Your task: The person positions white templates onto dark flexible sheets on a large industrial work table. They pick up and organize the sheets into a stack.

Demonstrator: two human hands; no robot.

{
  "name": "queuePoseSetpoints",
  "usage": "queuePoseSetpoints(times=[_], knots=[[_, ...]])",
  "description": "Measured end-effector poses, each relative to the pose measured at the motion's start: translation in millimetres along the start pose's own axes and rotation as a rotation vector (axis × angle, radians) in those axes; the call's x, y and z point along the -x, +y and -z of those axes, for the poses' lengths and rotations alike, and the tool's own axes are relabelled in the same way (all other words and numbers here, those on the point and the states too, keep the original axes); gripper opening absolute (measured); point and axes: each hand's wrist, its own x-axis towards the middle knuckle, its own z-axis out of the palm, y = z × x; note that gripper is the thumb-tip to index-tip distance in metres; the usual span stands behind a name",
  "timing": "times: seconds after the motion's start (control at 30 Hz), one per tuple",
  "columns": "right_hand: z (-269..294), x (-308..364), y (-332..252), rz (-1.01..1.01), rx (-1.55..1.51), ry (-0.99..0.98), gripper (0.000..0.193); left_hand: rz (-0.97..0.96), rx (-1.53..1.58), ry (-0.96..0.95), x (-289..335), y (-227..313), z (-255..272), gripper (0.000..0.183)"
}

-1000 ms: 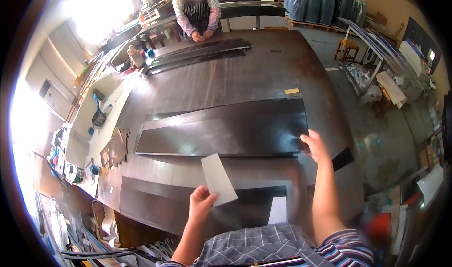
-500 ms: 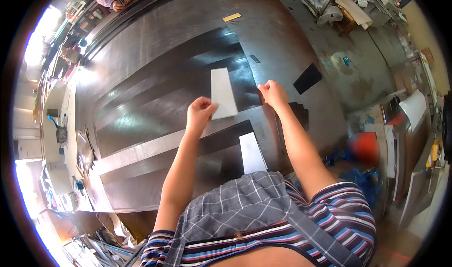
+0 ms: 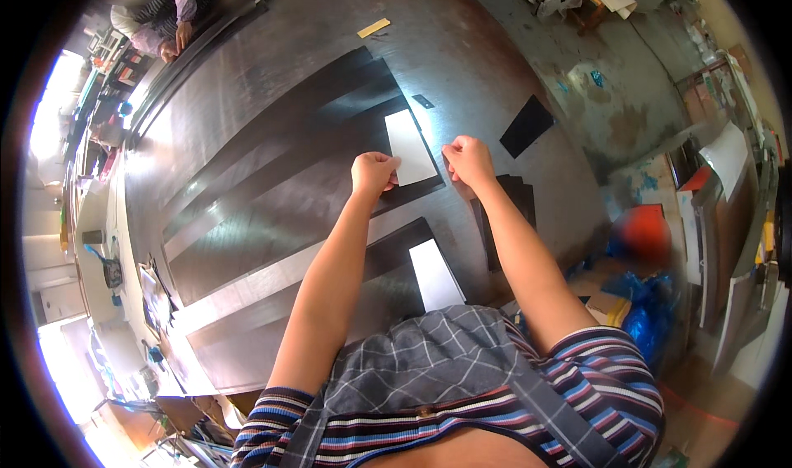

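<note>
My left hand (image 3: 375, 173) is closed on the left edge of a white rectangular card (image 3: 411, 148), thumb and fingers pinched. The card lies over the right end of several long dark sheets (image 3: 272, 167) on the metal-looking table (image 3: 470, 63). Just right of the card, my right hand (image 3: 469, 161) is closed with its fingertips pressed together; whatever it may hold is too small to make out. Nearer my body, more white cards (image 3: 437, 274) rest at the end of another dark sheet (image 3: 384, 257). Black pieces (image 3: 518, 208) lie partly hidden beside my right forearm.
A black piece (image 3: 528, 127) lies to the right on the table, and a yellow strip (image 3: 374, 28) farther off. At the far left edge another person's hands (image 3: 176, 45) are over long dark strips. Boards (image 3: 714, 245) and blue plastic (image 3: 648, 311) stand at the right.
My left hand and the white card have moved right, over the dark sheets' end. My right hand is slightly closer to the card. The whole view has shifted a little.
</note>
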Motion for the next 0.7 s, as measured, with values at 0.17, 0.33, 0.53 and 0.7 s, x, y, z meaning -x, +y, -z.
queuePoseSetpoints(times=[0.17, 0.33, 0.53, 0.7], knots=[[-1, 7, -7, 0.006, 0.004, -0.007, 0.026, 0.01, -0.005, 0.003, 7, 3, 2, 0.016], [-4, 5, -4, 0.038, 0.059, -0.012, 0.03, 0.004, -0.019, 0.021, 7, 0, 2, 0.016], [-6, 7, -5, 0.05, 0.157, 0.004, 0.038, -0.015, -0.105, 0.021, 0, -7, 1, 0.016], [-11, 3, -2, 0.141, 0.319, 0.101, 0.041, -0.003, -0.183, 0.037, 2, 0, -3, 0.017]])
